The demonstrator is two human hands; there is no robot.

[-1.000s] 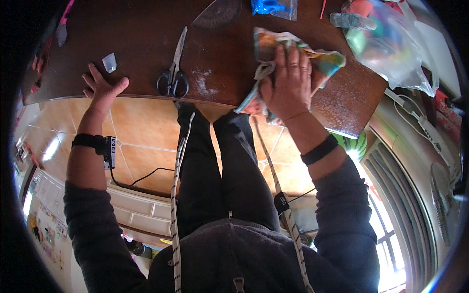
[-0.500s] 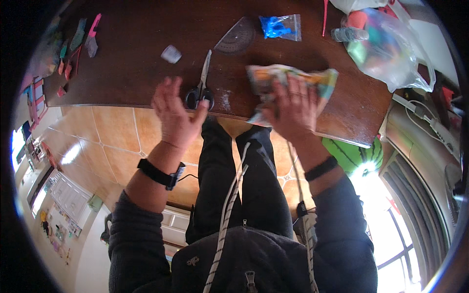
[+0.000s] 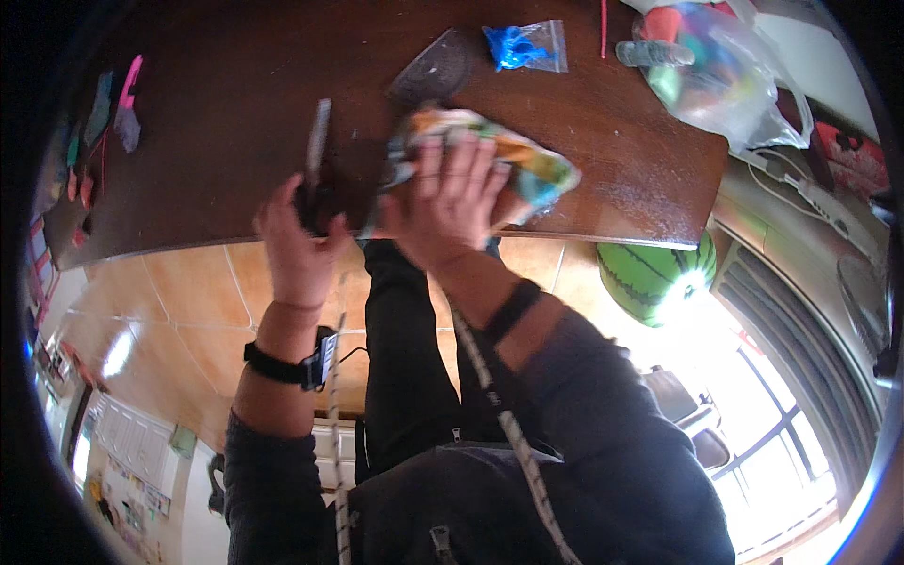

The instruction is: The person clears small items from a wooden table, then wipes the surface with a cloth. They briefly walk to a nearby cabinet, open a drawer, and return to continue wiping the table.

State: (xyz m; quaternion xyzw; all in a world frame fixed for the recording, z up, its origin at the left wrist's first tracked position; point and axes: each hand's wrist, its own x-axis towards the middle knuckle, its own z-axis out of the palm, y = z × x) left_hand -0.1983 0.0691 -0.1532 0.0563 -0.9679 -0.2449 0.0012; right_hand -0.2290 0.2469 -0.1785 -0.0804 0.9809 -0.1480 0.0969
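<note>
My right hand (image 3: 454,202) lies flat on a crumpled multicoloured cloth (image 3: 537,174), palm down, fingers stretched out and pressing it to the dark wooden table (image 3: 226,141). Between the thumb and fingers of my left hand (image 3: 297,250) are the black handles of a pair of scissors (image 3: 320,132), near the table's front edge. Their blades point away from me. Blur hides exactly how the fingers close on the handles. Just beyond the cloth is a clear protractor (image 3: 435,71), partly covered at its near side.
A small bag of blue pieces (image 3: 523,47) lies at the back. At the right are a clear bottle (image 3: 654,54) and a plastic bag (image 3: 734,85) of coloured things. Pink and green tools (image 3: 127,104) lie far left. A watermelon-patterned ball (image 3: 654,273) sits below the table edge.
My right hand has slid the cloth left across the table. The scissors have shifted left with my left hand. A small whitish piece beyond the left hand no longer shows.
</note>
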